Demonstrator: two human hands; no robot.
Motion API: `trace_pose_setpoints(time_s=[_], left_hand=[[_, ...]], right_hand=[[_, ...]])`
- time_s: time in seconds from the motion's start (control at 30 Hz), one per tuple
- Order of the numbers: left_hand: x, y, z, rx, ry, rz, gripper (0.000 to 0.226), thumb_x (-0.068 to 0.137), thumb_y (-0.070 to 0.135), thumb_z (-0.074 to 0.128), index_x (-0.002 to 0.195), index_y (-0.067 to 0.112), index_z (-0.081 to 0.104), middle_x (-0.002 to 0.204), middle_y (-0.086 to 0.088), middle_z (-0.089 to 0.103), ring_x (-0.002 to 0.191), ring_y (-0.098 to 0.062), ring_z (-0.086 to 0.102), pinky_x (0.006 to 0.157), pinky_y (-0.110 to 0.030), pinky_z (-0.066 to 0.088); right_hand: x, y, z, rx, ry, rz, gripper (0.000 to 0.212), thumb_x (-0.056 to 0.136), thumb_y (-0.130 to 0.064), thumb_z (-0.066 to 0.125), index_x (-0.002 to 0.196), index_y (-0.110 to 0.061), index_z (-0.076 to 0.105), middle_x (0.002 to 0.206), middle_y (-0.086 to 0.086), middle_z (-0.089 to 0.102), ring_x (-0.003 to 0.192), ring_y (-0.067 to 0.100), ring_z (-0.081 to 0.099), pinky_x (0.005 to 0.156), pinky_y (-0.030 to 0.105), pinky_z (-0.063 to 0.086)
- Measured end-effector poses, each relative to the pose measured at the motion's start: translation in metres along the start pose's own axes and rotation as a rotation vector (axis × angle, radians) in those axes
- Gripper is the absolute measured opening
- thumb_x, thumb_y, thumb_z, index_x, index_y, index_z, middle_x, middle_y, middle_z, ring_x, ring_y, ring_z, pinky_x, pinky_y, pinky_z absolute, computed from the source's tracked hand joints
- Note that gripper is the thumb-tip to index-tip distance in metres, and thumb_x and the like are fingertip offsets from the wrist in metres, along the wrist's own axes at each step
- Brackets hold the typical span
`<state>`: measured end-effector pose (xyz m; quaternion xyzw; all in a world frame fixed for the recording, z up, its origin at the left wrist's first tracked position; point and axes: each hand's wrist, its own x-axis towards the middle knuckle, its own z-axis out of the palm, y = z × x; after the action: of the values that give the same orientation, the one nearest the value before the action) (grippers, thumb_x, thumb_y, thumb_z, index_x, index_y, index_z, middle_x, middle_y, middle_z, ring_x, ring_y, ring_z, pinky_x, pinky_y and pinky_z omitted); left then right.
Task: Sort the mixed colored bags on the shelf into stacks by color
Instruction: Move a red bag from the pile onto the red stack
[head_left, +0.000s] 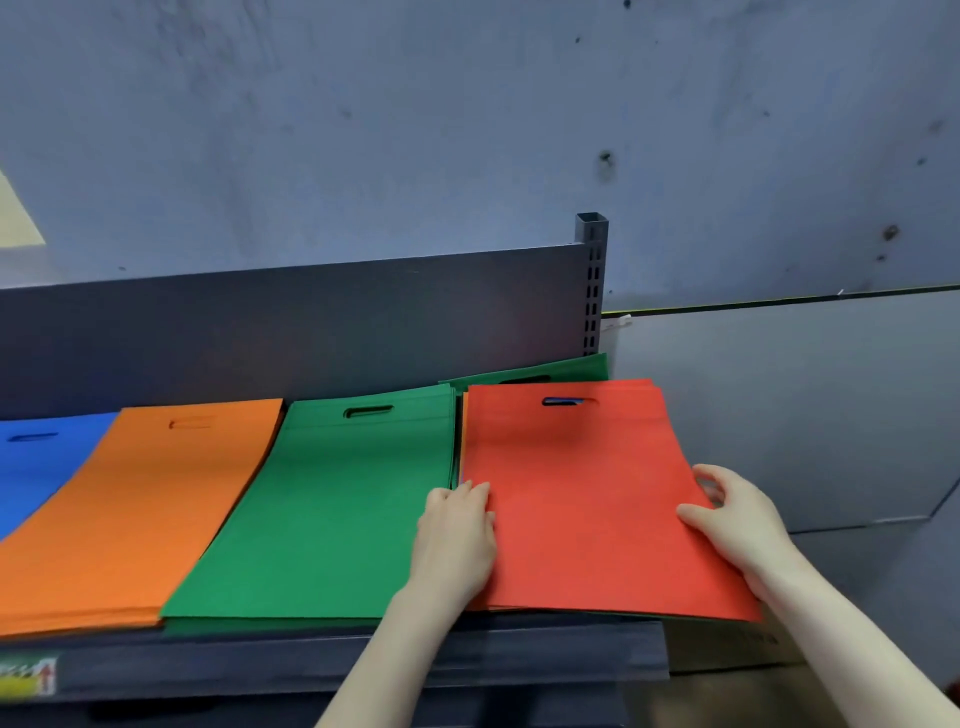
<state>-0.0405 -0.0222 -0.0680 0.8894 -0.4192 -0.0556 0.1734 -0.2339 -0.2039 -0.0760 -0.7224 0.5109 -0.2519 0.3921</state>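
While flat, red bag (582, 493) between left hand (454, 538) and right hand (740, 517).

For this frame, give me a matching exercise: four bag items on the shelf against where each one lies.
Things:
1. blue stack
2. orange stack
3. green stack
4. red bag

Places:
A. between the left hand and the right hand, touched by both
B. at the far left, cut off by the frame edge
C. directly left of the left hand
D. second from the left

Pairs: 1-B, 2-D, 3-C, 4-A
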Motion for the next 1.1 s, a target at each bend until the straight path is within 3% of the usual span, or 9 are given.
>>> trace_pose_setpoints(time_s=[0.13,0.3,0.4,0.53,0.67,0.77,0.97,1.03,1.1], left_hand=[[0.001,0.004,-0.006,-0.045,-0.014,-0.03,0.032,0.097,0.018,0.038,0.127,0.018,0.051,0.121,-0.008,0.056,0.119,-0.03,0.043,0.096,-0.039,0.041],[0.006,-0.001,-0.005,-0.039,-0.006,-0.023,0.032,0.098,0.017,0.037,0.128,0.014,0.049,0.129,-0.003,0.054,0.117,-0.028,0.042,0.096,-0.044,0.041],[0.004,0.003,-0.008,-0.029,-0.047,-0.035,0.032,0.098,0.018,0.037,0.128,0.017,0.047,0.12,-0.006,0.054,0.118,-0.029,0.042,0.095,-0.043,0.042],[0.006,0.002,-0.01,-0.025,-0.072,-0.02,0.039,0.099,0.022,0.039,0.138,0.022,0.041,0.13,-0.004,0.053,0.126,-0.027,0.037,0.099,-0.042,0.04],[0.011,-0.003,-0.004,-0.014,-0.056,0.005,0.044,0.098,0.028,0.041,0.141,0.022,0.038,0.143,0.006,0.045,0.125,-0.025,0.037,0.1,-0.043,0.04],[0.011,-0.001,-0.005,-0.024,-0.056,-0.004,0.042,0.097,0.032,0.043,0.137,0.02,0.041,0.137,0.003,0.05,0.123,-0.026,0.038,0.098,-0.043,0.041],[0.016,-0.007,-0.006,-0.261,-0.028,-0.091,0.054,0.096,0.037,0.049,0.145,0.022,0.035,0.135,-0.002,0.054,0.128,-0.023,0.042,0.101,-0.038,0.04],[0.016,-0.009,-0.007,-0.409,0.013,-0.128,0.057,0.093,0.032,0.056,0.145,0.021,0.036,0.131,-0.001,0.058,0.12,-0.02,0.051,0.099,-0.033,0.042],[0.015,-0.009,-0.009,-0.538,0.074,-0.157,0.059,0.09,0.02,0.061,0.145,0.017,0.039,0.113,0.003,0.063,0.102,-0.017,0.058,0.09,-0.028,0.043]], right_hand=[[0.003,0.004,0.0,0.028,0.016,-0.003,0.057,0.076,-0.003,0.072,0.13,-0.011,0.054,0.126,0.012,0.062,0.118,0.026,0.057,0.101,0.038,0.042],[0.005,0.008,-0.001,0.131,0.029,0.064,0.055,0.079,-0.005,0.07,0.131,-0.008,0.053,0.097,0.007,0.069,0.09,0.027,0.066,0.084,0.038,0.05],[0.007,0.009,-0.002,0.161,0.034,0.076,0.035,0.079,-0.006,0.07,0.114,-0.009,0.065,0.087,0.004,0.07,0.08,0.024,0.067,0.077,0.036,0.051],[0.009,0.011,-0.004,0.192,0.025,0.101,0.013,0.079,-0.008,0.072,0.092,-0.008,0.07,0.079,0.005,0.071,0.073,0.026,0.068,0.074,0.039,0.055],[0.007,0.008,-0.003,0.114,0.035,0.032,0.005,0.082,-0.01,0.068,0.082,-0.014,0.068,0.079,0.005,0.07,0.075,0.026,0.067,0.072,0.037,0.052],[0.006,0.007,-0.004,0.054,0.088,-0.051,0.009,0.085,-0.011,0.064,0.094,-0.011,0.068,0.088,0.005,0.07,0.088,0.027,0.063,0.074,0.036,0.047],[-0.003,-0.003,-0.007,0.29,0.084,-0.119,0.017,0.088,0.001,0.057,0.095,-0.013,0.065,0.092,0.005,0.069,0.086,0.023,0.064,0.072,0.033,0.045],[-0.005,-0.007,-0.006,0.353,0.089,-0.127,0.019,0.089,0.002,0.056,0.096,-0.013,0.064,0.092,0.003,0.069,0.087,0.023,0.063,0.074,0.034,0.046],[-0.006,-0.012,-0.005,0.381,0.091,-0.139,0.02,0.09,0.002,0.056,0.098,-0.014,0.064,0.092,0.001,0.068,0.087,0.022,0.063,0.076,0.034,0.046]])
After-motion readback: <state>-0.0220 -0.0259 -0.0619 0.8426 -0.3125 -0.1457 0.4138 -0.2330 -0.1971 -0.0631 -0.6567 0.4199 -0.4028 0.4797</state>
